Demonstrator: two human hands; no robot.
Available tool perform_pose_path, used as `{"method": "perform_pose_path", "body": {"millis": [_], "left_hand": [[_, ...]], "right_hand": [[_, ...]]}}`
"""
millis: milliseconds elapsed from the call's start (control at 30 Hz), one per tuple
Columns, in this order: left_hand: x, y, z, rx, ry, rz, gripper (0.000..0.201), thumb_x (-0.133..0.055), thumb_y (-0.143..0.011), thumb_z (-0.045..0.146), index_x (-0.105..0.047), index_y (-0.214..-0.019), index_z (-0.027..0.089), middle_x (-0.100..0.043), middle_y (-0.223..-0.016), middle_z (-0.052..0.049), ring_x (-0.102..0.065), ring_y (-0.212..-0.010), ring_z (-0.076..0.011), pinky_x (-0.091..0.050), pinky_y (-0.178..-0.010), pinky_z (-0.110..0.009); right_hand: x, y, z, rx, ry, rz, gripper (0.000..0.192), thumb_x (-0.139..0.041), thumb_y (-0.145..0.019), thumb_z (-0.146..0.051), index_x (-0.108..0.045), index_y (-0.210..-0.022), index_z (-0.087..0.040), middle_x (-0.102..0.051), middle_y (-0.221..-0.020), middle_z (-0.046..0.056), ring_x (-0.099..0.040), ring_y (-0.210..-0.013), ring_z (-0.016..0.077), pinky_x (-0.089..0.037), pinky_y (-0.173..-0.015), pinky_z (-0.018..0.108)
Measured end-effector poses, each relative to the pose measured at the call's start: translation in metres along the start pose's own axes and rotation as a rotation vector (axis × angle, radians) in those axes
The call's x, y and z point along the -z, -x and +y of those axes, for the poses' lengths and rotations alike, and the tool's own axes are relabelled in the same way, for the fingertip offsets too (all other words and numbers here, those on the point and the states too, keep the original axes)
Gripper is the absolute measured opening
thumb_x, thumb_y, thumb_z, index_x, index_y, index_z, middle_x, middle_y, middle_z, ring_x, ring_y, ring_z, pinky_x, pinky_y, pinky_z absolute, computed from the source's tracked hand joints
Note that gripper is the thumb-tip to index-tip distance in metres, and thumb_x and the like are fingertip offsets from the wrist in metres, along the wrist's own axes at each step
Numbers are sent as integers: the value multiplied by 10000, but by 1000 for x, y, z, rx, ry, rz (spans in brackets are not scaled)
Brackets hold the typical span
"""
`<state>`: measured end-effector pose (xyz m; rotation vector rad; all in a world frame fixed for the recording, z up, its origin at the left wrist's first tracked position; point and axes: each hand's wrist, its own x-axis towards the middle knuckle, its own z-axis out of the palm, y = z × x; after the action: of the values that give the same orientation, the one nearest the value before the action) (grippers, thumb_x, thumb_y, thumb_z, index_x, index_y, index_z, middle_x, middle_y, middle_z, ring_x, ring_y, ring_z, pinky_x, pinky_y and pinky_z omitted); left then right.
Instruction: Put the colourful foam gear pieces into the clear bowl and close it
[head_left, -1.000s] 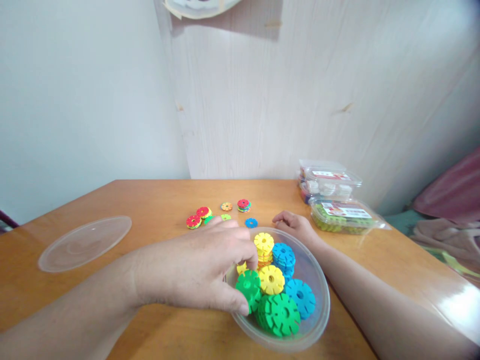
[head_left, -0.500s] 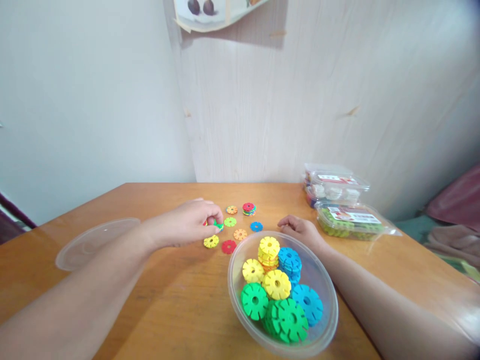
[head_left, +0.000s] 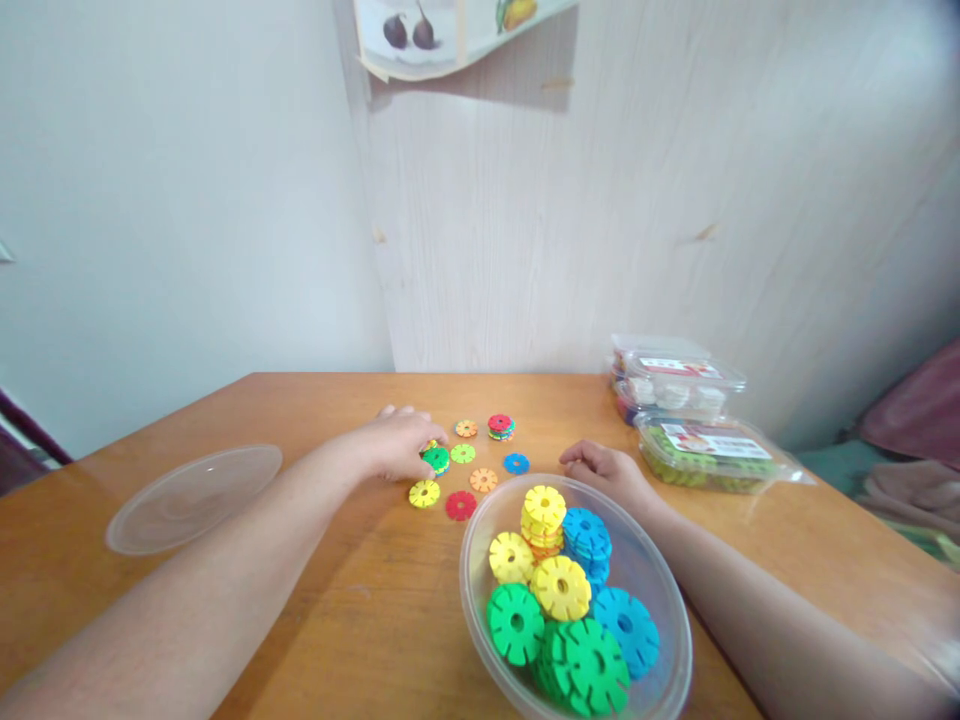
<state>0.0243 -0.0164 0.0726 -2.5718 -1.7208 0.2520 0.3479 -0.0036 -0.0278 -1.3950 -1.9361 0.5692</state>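
A wooden table (head_left: 315, 560) meets a white wall (head_left: 172, 200) and pale wood-grain panel (head_left: 600, 200).

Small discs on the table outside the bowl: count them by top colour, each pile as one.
Red discs: 2
Orange discs: 2
Green discs: 2
Yellow disc: 1
Blue disc: 1
Total: 8; one green lies at the left hand.

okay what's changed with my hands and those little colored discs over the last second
Your left hand left the clear bowl, reached out to the small discs on the table and now rests on a green disc. Your right hand stayed at the bowl's far rim. The bowl's discs, the lid and the boxes look unmoved.
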Motion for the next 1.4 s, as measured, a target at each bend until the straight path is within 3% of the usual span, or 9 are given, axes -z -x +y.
{"method": "perform_pose_path", "body": {"millis": [267,400,500,633,733,867,1033,1233,1400], "left_hand": [[2,-13,5,32,-43,-67,400,-667,-681,447,-722,-1064,346,-687,-1038,-58,-564,-1025,-294,-366,-886,-419],[6,-10,2,25,-26,-28,378,-671,-687,469,-726,-1031,321,-676,-1004,-56,-560,-997,-283,-353,-872,-395],[22,2,6,-8,32,43,418,-667,-708,528,-714,-1056,302,-653,-998,-52,-542,-1004,-275,-343,-866,-380],[55,36,35,-157,206,117,450,-637,-761,545,-671,-1129,287,-628,-1055,-31,-531,-998,-235,-339,-899,-349],[72,61,66,-289,267,79,380,-652,-769,553,-681,-1065,315,-626,-1005,-14,-521,-981,-235,-343,-890,-348],[73,78,97,-424,276,32,321,-695,-757,541,-681,-989,321,-626,-926,-9,-515,-967,-244,-342,-893,-366],[69,84,113,-482,259,12,328,-741,-736,508,-678,-958,275,-623,-949,-12,-516,-987,-240,-337,-925,-373],[76,85,107,-474,297,-2,338,-714,-758,523,-674,-964,258,-633,-928,-7,-526,-937,-211,-359,-864,-330],[78,70,70,-289,308,70,231,-571,-864,415,-683,-973,245,-648,-952,-15,-540,-925,-186,-367,-849,-310]], "right_hand": [[-1,-1,1,-33,-21,4,211,-524,-805,-318,-691,-884,-214,-671,-670,3,-610,-637,174,-431,-572,260],[0,-1,0,-26,-11,6,213,-521,-800,-310,-690,-883,-211,-677,-683,8,-614,-648,174,-427,-574,258],[0,-2,3,-6,-8,5,218,-515,-802,-294,-690,-906,-215,-684,-701,6,-614,-651,170,-423,-571,252],[-2,-3,7,12,5,10,217,-518,-804,-285,-692,-912,-214,-687,-730,9,-611,-664,166,-423,-579,249],[-3,-3,8,12,3,19,215,-519,-808,-288,-692,-911,-213,-681,-717,5,-605,-660,164,-417,-578,248],[-2,-3,7,13,4,6,220,-522,-809,-293,-694,-918,-209,-678,-721,8,-602,-669,165,-413,-586,247],[-1,-4,8,37,16,21,221,-523,-802,-294,-697,-908,-209,-689,-754,14,-602,-688,169,-408,-599,252],[-2,-3,7,19,19,18,223,-521,-801,-297,-696,-908,-209,-678,-723,12,-592,-662,167,-400,-584,253],[-3,-3,8,24,-4,14,213,-516,-805,-300,-687,-897,-212,-658,-688,0,-585,-636,160,-401,-577,250]]}}
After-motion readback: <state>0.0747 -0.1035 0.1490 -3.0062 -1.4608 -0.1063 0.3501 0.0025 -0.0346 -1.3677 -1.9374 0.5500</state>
